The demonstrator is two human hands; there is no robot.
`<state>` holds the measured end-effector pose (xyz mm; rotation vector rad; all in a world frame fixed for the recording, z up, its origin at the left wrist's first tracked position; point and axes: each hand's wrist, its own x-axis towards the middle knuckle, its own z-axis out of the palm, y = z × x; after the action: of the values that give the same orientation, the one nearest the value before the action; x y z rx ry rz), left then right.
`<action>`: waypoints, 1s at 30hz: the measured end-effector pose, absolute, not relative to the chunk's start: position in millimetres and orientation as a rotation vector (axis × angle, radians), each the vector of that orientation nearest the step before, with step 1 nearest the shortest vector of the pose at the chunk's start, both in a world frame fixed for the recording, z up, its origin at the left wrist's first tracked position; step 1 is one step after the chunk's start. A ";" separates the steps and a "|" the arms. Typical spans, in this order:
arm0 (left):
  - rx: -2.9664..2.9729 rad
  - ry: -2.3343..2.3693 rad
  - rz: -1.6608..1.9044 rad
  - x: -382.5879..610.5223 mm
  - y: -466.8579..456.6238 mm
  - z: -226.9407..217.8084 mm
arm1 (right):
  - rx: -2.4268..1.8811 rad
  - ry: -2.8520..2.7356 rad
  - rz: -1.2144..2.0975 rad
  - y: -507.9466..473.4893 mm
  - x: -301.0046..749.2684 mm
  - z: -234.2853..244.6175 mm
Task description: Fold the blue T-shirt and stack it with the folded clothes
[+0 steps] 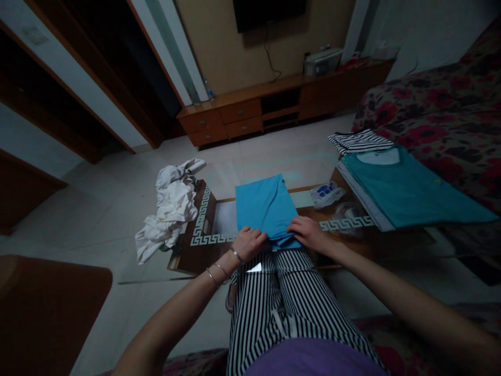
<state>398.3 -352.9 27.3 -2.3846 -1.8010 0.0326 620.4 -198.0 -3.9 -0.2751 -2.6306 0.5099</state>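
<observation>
A folded blue garment [265, 206] lies lengthwise on the glass-topped coffee table [203, 245] in front of me. My left hand [249, 243] grips its near left corner, fingers curled on the cloth. My right hand [309, 232] pinches the near right corner. Both hands rest at the table's near edge, just above my striped trousers [282, 297].
A pile of white clothes [172, 206] hangs over the table's left end. A teal shirt [407, 190] on a stack and a striped garment [360, 140] lie at the right, by a floral sofa [442, 115]. A plastic bag [326, 193] sits mid-table. A wooden TV cabinet [274, 107] stands beyond.
</observation>
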 end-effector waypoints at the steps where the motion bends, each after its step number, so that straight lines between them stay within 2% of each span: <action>1: -2.382 -1.806 0.030 398.9 -357.9 26.8 | -0.291 -2.662 0.445 -199.4 624.0 -5.2; 6: -2.354 -1.889 -0.011 398.7 -386.2 26.7 | -0.341 -2.697 0.304 -214.2 630.6 -2.3; 13: -2.386 -1.922 0.055 400.2 -395.7 23.1 | -0.128 -2.758 0.280 -228.5 605.5 3.8; 19: -2.275 -2.066 -0.208 391.1 -381.6 33.7 | -0.343 -2.489 0.744 -214.6 600.2 8.1; 22: -2.304 -2.023 -0.247 389.6 -376.9 43.7 | -0.361 -2.400 0.852 -211.6 608.8 11.2; 26: -2.513 -1.939 -0.071 394.0 -383.5 40.1 | -0.234 -2.635 0.684 -215.4 628.7 2.2; 30: -2.533 -1.990 -0.181 396.7 -402.2 25.0 | -0.216 -2.757 0.536 -220.3 647.1 -2.4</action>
<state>396.7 -402.2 25.0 -2.5333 -1.9904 -0.1808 647.1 -220.3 -2.4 -0.2164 -2.7570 0.5358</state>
